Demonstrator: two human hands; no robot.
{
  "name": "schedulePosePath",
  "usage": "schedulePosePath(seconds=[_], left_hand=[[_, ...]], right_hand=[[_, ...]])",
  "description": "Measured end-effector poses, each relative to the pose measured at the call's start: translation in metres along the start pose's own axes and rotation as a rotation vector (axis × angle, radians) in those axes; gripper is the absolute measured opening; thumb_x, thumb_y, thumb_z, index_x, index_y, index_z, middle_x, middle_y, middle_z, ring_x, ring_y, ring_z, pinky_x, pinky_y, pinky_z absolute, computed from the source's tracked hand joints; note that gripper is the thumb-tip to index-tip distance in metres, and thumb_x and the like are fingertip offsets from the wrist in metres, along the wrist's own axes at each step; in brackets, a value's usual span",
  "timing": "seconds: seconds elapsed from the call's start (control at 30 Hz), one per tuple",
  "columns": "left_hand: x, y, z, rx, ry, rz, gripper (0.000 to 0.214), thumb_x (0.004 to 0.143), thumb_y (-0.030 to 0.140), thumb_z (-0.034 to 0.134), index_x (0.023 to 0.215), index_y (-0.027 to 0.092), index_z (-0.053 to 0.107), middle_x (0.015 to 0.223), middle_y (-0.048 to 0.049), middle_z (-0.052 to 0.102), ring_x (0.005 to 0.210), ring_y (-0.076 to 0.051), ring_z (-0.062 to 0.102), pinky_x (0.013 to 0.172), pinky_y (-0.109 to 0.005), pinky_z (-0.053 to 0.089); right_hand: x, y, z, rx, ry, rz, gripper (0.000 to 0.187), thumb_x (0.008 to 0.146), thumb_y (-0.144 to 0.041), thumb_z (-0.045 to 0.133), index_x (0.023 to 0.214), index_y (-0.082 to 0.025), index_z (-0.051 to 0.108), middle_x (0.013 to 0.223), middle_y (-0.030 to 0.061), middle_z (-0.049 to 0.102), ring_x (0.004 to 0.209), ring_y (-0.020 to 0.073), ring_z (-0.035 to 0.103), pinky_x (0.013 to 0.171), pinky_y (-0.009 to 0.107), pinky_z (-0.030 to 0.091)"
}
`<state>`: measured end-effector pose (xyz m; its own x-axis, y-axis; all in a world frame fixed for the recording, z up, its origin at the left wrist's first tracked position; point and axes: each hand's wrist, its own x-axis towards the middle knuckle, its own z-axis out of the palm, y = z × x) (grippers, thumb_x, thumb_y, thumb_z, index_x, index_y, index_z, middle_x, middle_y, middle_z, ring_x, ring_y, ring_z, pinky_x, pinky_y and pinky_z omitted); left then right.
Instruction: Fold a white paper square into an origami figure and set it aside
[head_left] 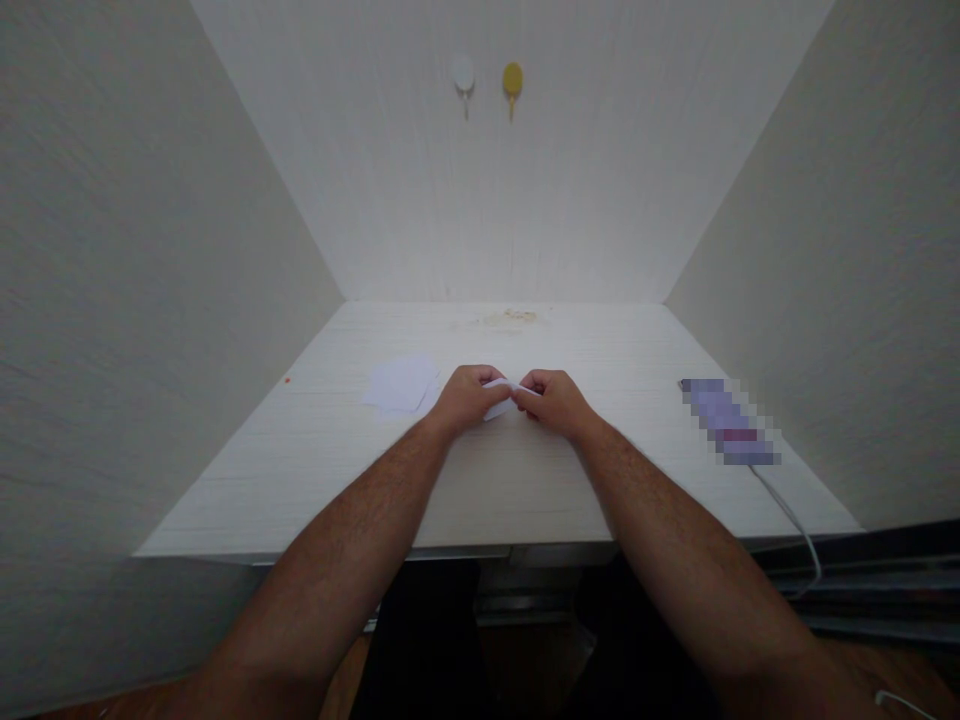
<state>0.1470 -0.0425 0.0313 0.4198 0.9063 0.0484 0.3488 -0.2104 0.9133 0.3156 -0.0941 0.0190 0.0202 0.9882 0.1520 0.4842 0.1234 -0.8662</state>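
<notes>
Between my two hands is a small white sheet of paper (496,408), partly hidden by the fingers and looking folded or bent. My left hand (471,397) is closed on its left part, thumb on top. On the right end, my right hand (553,400) pinches the same paper. The thumbs almost meet at the middle. Just left of my left hand lies a loose pile of white paper sheets (401,384) on the table.
The white table (300,470) is walled on the left, right and back. A blurred-out flat object (727,420) with a white cable (787,510) lies at the right. Two hooks, one white (463,75), one yellow (512,78), are on the back wall.
</notes>
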Motion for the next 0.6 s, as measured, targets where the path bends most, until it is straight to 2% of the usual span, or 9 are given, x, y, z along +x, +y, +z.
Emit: schedulePosePath(seconds=[0.17,0.3,0.6], left_hand=[[-0.0001,0.0017,0.0016,0.020,-0.024,0.004,0.019,0.066,0.034,0.068,0.066,0.015,0.067,0.054,0.0007,0.057,0.050,-0.010,0.047,0.045,-0.021,0.031],[-0.0006,0.0023,0.0042,-0.007,-0.033,-0.021,0.017,0.064,0.032,0.068,0.065,0.015,0.066,0.051,0.0020,0.054,0.048,-0.009,0.044,0.045,-0.021,0.029],[0.0047,-0.0021,0.0028,-0.115,0.042,-0.109,0.011,0.061,0.026,0.068,0.064,0.017,0.064,0.050,0.0012,0.053,0.045,-0.010,0.044,0.043,-0.023,0.028]], right_hand=[[0.0021,0.0027,0.0006,0.048,0.036,-0.008,0.014,0.074,-0.030,0.063,0.070,-0.017,0.062,0.057,-0.0014,0.061,0.053,0.0107,0.055,0.053,0.022,0.041],[0.0039,0.0048,-0.0010,0.054,0.035,-0.021,0.013,0.074,-0.029,0.062,0.068,-0.017,0.061,0.058,-0.0022,0.059,0.053,0.0100,0.052,0.051,0.022,0.040],[0.0012,0.0006,-0.0079,0.014,-0.006,0.037,0.028,0.079,-0.040,0.063,0.063,-0.018,0.058,0.054,0.0005,0.060,0.046,0.0086,0.048,0.046,0.022,0.037]])
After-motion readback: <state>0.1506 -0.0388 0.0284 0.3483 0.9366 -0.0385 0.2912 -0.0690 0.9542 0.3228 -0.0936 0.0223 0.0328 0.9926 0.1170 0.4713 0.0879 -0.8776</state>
